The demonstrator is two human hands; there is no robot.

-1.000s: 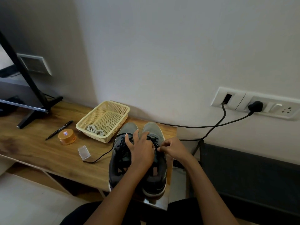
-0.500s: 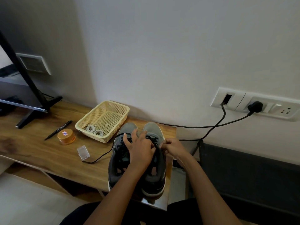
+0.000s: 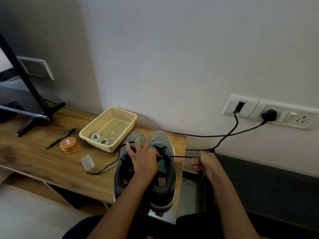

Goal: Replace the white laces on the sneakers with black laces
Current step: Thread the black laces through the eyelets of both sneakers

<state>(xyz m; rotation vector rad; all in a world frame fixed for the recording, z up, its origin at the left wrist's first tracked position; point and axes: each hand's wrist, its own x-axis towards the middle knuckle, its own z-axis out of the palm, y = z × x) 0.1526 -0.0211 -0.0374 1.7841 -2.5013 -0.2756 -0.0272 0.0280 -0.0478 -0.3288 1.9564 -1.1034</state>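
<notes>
- Head view: left hand point(image 3: 144, 158) pressed flat, fingers spread, on grey mesh sneakers point(image 3: 162, 144) atop wooden table point(image 3: 43, 157)
- Right hand point(image 3: 206, 163) pinched taut thin black lace point(image 3: 183, 156), pulled sideways off the right sneaker

text: none legible | orange tin point(image 3: 69, 145): lid label blurred | sneaker point(image 3: 165, 169): green logo unreadable

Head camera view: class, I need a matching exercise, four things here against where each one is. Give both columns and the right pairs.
Things: 1 white laces; 2 black pen; 3 orange tin; 4 taut black lace.
Places: A held by the right hand; B in the yellow basket; C between pen and basket; D left of the tin.
Pairs: 1-B, 2-D, 3-C, 4-A.
</notes>
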